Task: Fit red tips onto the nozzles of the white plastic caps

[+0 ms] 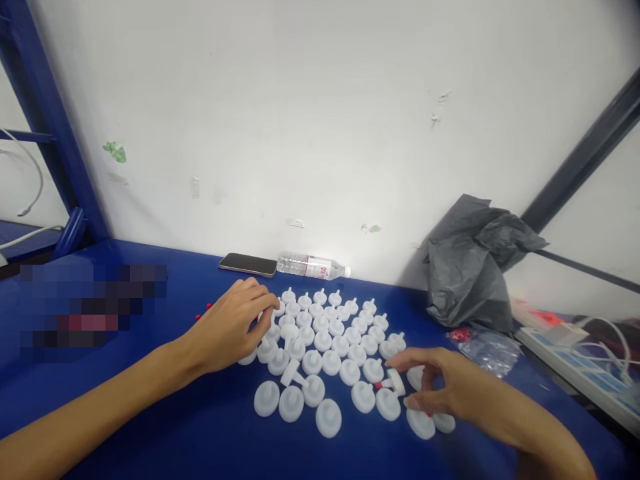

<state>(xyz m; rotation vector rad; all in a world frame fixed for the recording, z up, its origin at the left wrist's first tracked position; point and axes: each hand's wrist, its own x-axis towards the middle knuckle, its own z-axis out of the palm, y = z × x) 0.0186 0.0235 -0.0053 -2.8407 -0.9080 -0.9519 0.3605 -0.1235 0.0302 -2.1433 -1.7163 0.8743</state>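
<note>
Many white plastic nozzle caps [331, 363], round with a short spout, lie spread over the blue tabletop. My left hand [235, 323] is over the left edge of the group, fingers curled and thumb close to the index finger; anything between them is hidden. A few small red tips [198, 317] show beside that wrist. At the right of the group, my right hand [443, 387] has thumb and index finger at the rim of a white cap with a red tip [397, 382], turned on its side with the tip pointing left. More caps are partly covered by this hand.
Against the wall lie a phone [249, 265] and a clear water bottle [313, 266] on its side. A grey plastic bag [465, 260], a clear bag [487, 350] with red pieces and a power strip [585, 373] with cables sit at the right. Blue posts [65, 120] frame the left.
</note>
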